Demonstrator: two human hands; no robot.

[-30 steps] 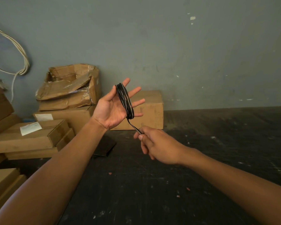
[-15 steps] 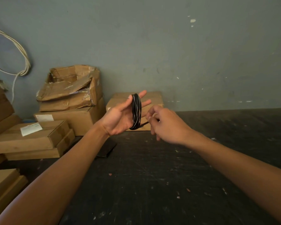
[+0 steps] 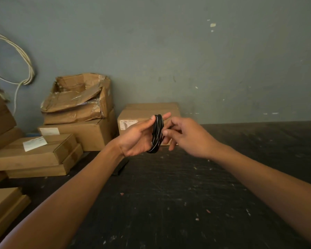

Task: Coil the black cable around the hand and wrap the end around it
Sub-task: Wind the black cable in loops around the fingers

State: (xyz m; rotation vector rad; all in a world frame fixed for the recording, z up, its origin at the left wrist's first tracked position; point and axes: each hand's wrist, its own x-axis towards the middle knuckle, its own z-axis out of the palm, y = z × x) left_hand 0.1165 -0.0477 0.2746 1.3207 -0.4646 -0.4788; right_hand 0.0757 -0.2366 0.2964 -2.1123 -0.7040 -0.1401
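The black cable (image 3: pixel 156 134), with thin pale stripes, is wound in several loops around the fingers of my left hand (image 3: pixel 136 139). That hand is held up above the dark table, palm turned right, fingers straight. My right hand (image 3: pixel 184 134) is right beside the coil, its fingertips pinching the cable at the coil's right side. The cable's loose end is hidden between the two hands.
Brown cardboard boxes (image 3: pixel 147 114) stand against the grey wall behind the hands, with a torn box (image 3: pixel 79 97) on a stack (image 3: pixel 34 151) to the left. A white cord (image 3: pixel 23 69) hangs on the wall. The dark scuffed table (image 3: pixel 178 203) lies below.
My left hand has dropped and turned sideways with the coil. My right hand rose from below the coil to its right side, taking up the hanging tail.
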